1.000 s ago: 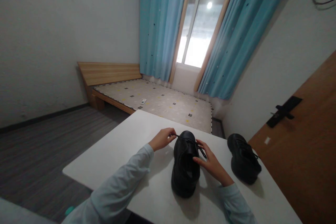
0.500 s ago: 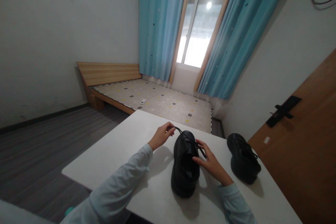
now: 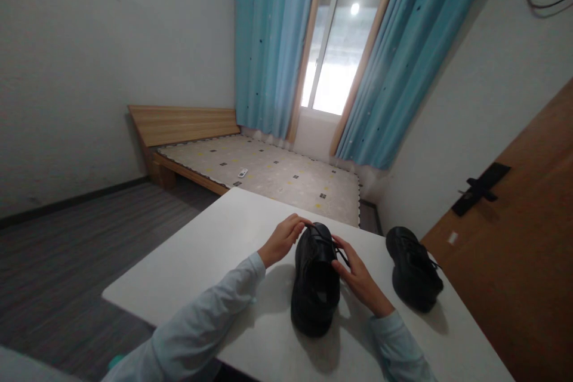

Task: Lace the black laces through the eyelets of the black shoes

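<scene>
Far beyond the left hand, a low wooden bed frame (image 3: 179, 125) with a pale patterned mattress is seen on a dark plank floor. The left hand (image 3: 283, 240), in a pale blue long sleeve, is pinched shut on a thin black shoelace (image 3: 313, 228) at the far end of a black, smooth, rounded leather shoe (image 3: 314, 277). This shoe stands upright between the two hands on the flat, matte white surface (image 3: 201, 262), its heel towards the person and its opening dark inside. The right hand (image 3: 358, 277) is laid against the shoe's right side, its fingertips closed on the lace strands near the eyelets; how the lace is threaded cannot be made out. Just right of the right hand, a second black lace-up shoe (image 3: 414, 274) is set apart on the surface. Further right, a brown wooden door (image 3: 514, 262) with a black handle is cut off by the frame edge. The surface's near edge is also cut off.
</scene>
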Available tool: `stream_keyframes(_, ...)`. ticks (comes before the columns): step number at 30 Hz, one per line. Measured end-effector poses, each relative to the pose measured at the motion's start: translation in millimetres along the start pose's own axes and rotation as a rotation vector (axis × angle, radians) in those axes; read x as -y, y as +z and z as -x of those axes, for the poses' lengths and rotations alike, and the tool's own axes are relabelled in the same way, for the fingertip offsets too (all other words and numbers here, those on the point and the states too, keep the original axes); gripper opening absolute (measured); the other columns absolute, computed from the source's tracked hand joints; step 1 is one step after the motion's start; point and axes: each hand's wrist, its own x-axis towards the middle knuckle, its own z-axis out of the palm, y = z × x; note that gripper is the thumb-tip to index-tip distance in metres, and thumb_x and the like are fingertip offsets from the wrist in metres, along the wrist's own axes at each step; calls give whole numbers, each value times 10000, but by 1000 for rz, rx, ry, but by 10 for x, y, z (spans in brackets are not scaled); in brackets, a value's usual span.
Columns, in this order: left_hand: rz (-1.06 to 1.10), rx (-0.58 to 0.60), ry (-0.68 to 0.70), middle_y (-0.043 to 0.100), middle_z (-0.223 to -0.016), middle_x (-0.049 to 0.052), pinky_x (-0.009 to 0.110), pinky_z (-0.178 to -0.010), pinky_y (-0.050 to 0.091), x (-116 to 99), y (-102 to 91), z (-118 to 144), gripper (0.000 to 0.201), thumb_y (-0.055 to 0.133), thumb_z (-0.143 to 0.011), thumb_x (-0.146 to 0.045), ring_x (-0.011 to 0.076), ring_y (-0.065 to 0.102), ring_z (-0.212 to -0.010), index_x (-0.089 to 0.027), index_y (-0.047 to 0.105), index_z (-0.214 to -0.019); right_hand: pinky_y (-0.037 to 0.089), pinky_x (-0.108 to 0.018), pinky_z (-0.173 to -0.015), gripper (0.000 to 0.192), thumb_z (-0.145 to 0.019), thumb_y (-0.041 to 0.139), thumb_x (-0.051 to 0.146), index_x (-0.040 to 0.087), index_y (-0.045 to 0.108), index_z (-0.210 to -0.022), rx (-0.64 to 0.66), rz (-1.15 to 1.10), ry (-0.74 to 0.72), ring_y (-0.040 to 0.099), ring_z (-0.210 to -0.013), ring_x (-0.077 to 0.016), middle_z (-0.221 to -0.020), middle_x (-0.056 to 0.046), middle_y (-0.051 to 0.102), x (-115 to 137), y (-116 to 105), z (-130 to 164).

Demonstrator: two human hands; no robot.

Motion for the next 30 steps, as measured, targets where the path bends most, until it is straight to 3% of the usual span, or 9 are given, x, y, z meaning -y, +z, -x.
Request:
stream_keyframes(9, 26, 151, 163, 617, -847, 67, 265, -744, 435, -41, 16, 22, 246, 510, -865, -328, 150, 550, -795, -173, 683, -944, 248, -457, -1094, 428, -905, 421, 356, 340, 405, -1333, -87, 162, -105, 326, -1305, -225, -1405, -13, 389, 182, 30, -1)
stream_keyframes(15, 107, 182, 131, 677, -850, 61, 276, -787, 456, -71, 41, 54, 201, 634, -779, -311, 158, 601, -829, -151, 653, -900, 272, -497, -1075, 410, -890, 466, 307, 336, 457, -1299, -100, 187, -177, 336, -1296, -240, -1366, -25, 446, 267, 75, 7)
stream_keyframes(21, 188, 234, 117, 690, -825, 59, 269, -790, 466, -119, 69, 80, 206, 638, -776, -294, 154, 629, -826, -135, 623, -905, 318, -524, -1038, 322, -844, 549, 263, 318, 602, -1157, -110, 209, -236, 362, -1274, -263, -1324, -48, 492, 278, 151, 15)
stream_keyframes(30, 178, 207, 109, 693, -828, 63, 278, -794, 455, -137, 57, 86, 241, 670, -741, -333, 162, 614, -839, -141, 654, -885, 402, -487, -966, 203, -834, 551, 183, 287, 682, -949, -238, 108, -284, 473, -1161, -243, -1157, -55, 602, 354, 117, 14)
